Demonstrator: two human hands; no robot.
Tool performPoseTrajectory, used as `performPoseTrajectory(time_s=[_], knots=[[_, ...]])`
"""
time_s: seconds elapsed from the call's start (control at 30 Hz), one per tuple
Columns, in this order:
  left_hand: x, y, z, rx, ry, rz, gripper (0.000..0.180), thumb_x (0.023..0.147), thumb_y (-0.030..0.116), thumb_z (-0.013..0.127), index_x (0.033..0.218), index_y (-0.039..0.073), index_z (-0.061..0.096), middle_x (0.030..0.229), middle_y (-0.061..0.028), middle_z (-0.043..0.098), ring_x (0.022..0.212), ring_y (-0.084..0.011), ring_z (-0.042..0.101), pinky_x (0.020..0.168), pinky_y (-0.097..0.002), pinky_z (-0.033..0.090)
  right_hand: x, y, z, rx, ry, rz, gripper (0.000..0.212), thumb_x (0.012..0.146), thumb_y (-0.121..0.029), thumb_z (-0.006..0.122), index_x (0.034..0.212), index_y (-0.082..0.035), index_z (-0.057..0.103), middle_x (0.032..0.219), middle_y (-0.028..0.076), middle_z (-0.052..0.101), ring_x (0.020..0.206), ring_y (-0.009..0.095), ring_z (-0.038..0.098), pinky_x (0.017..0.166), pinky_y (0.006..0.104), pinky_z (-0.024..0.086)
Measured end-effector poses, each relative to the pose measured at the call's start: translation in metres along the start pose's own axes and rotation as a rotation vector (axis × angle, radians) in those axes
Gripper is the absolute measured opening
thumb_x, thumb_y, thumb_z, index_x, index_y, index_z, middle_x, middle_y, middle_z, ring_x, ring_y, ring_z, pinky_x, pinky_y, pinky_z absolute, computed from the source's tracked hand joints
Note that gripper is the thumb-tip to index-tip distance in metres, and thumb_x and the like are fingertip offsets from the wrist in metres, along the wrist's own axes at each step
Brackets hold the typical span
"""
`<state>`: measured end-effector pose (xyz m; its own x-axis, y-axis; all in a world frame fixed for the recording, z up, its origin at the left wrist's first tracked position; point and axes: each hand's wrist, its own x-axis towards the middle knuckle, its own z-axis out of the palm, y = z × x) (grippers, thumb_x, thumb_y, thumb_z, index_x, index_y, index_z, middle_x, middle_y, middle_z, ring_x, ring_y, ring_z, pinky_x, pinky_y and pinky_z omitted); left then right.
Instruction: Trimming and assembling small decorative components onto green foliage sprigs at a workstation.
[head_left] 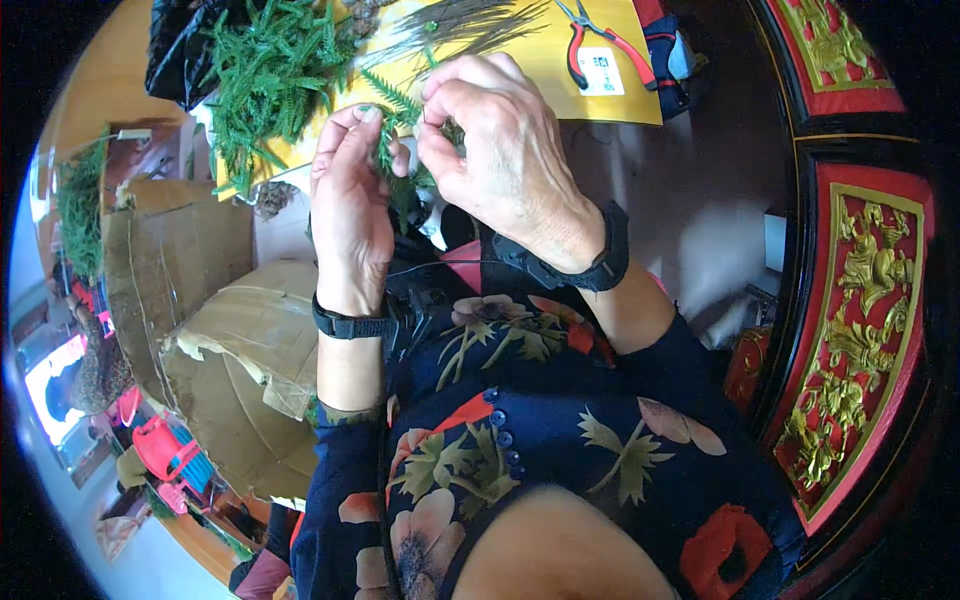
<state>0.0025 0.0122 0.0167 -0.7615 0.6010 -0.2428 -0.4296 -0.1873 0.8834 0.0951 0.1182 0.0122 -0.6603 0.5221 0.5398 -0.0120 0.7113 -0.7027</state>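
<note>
My left hand (352, 205) is raised in front of the yellow table, its thumb and fingers closed on a green artificial pine sprig (392, 97). Close beside it, my right hand (505, 150) is pinched at the sprig's right side. Its fingertips face away, so what lies between them is hidden. More of the sprig's needles show below and between the two hands. Just beyond, thin dark wire stems (460, 28) lie spread on the yellow tabletop (630, 110). A heap of green pine sprigs (265, 85) covers its left part.
Pliers with red handles (640, 65) lie at the far right, partly on a white label (601, 72). A black plastic bag (185, 50) sits at the far left. Torn cardboard boxes (235, 350) stand left of my arm. A carved red and gold panel (860, 330) rises at right.
</note>
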Motion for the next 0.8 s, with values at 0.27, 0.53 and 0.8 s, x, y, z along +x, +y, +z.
performPoseTrajectory(time_s=[0.27,0.53,0.8], knots=[[0.006,-0.002,-0.007,0.078,0.034,0.065,0.008,0.087,0.012,0.058,0.09,0.004,0.057,0.075,-0.0024,0.057,0.061,-0.0102,0.049,0.056,-0.0205,0.038,0.0,-0.001,0.0,0.005,-0.06,0.001,0.007,0.066,-0.002,0.064,0.068,-0.001,0.057,0.087,0.011,0.06,0.083,0.028,0.055,0.073,0.0353,0.045],[-0.004,0.004,-0.003,-0.034,-0.112,-0.039,0.017,0.087,0.009,0.057,0.1,-0.001,0.059,0.084,-0.0074,0.061,0.072,-0.013,0.053,0.067,-0.0213,0.042,0.0,0.003,-0.001,0.004,-0.003,0.004,0.008,0.068,-0.004,0.065,0.071,0.0,0.059,0.087,0.01,0.061,0.084,0.028,0.056,0.073,0.0348,0.045],[-0.002,0.001,-0.012,-0.031,-0.124,-0.026,0.016,0.087,0.007,0.056,0.1,-0.003,0.058,0.09,-0.0071,0.061,0.08,-0.0145,0.056,0.073,-0.0249,0.044,0.001,0.001,-0.003,-0.004,-0.017,-0.021,0.007,0.069,-0.004,0.065,0.071,0.0,0.059,0.087,0.011,0.06,0.084,0.028,0.056,0.074,0.0351,0.046]])
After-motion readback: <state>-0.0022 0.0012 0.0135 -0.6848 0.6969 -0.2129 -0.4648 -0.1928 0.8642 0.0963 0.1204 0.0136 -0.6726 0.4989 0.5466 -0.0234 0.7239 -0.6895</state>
